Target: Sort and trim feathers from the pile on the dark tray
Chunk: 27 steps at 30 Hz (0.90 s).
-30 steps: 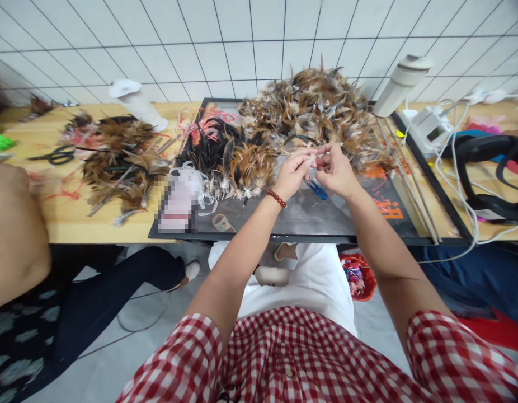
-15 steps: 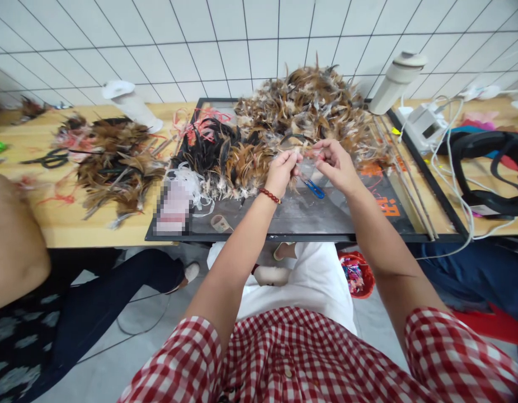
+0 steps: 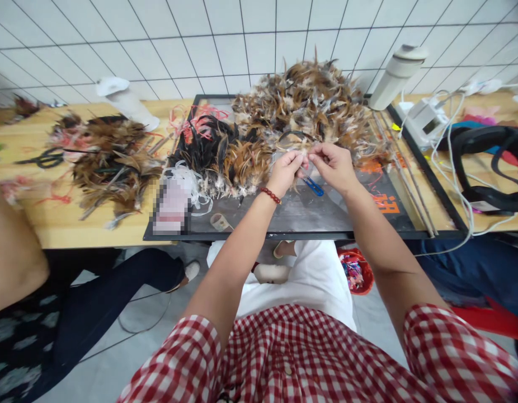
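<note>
My left hand [image 3: 286,172] and my right hand [image 3: 332,165] meet over a dark tray [image 3: 309,215], fingertips pinched together on a small bunch of brown feathers [image 3: 304,152] held between them. Blue thread snips [image 3: 312,186] lie on the tray just below my hands. Behind them rises a big heap of brown and grey feathers [image 3: 309,103]. To the left of my hands lies a row of black and orange feathers [image 3: 225,154]. A red bead bracelet [image 3: 270,195] circles my left wrist.
A second feather pile [image 3: 108,159] and black scissors [image 3: 43,159] lie on the wooden table at left, by a white cup [image 3: 125,101]. Another person's arm [image 3: 11,252] is at far left. Thin sticks [image 3: 404,170], a white flask [image 3: 395,73], cables and a black headset [image 3: 489,162] fill the right.
My hands spread slightly apart half a second ago, then came back together on the feathers. The view has shifted a little to the right.
</note>
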Each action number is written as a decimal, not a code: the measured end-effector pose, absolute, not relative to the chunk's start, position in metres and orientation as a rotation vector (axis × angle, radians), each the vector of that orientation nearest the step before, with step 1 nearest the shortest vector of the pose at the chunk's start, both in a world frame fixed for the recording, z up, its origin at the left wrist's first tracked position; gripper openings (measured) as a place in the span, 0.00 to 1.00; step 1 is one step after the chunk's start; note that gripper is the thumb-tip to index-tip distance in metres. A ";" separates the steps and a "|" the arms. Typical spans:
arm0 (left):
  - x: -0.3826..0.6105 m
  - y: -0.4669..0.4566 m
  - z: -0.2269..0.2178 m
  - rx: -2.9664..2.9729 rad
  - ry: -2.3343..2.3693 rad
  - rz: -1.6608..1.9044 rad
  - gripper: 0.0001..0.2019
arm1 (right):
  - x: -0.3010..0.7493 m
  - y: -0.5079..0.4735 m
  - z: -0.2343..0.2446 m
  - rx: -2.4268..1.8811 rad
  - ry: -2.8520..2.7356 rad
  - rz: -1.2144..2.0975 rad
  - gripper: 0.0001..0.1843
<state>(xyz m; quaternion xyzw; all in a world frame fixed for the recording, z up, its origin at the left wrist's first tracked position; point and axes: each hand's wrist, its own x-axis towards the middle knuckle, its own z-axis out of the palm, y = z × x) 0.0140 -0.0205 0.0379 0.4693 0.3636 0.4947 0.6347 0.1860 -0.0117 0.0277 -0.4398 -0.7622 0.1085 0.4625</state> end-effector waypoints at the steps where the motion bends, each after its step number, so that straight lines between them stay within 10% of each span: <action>1: 0.013 -0.021 0.039 1.047 0.829 1.134 0.13 | 0.187 -0.012 0.028 -1.087 -1.880 0.207 0.25; 27: 0.006 -0.025 0.051 0.847 0.845 0.970 0.13 | 0.188 -0.020 0.029 -1.282 -2.014 -0.097 0.15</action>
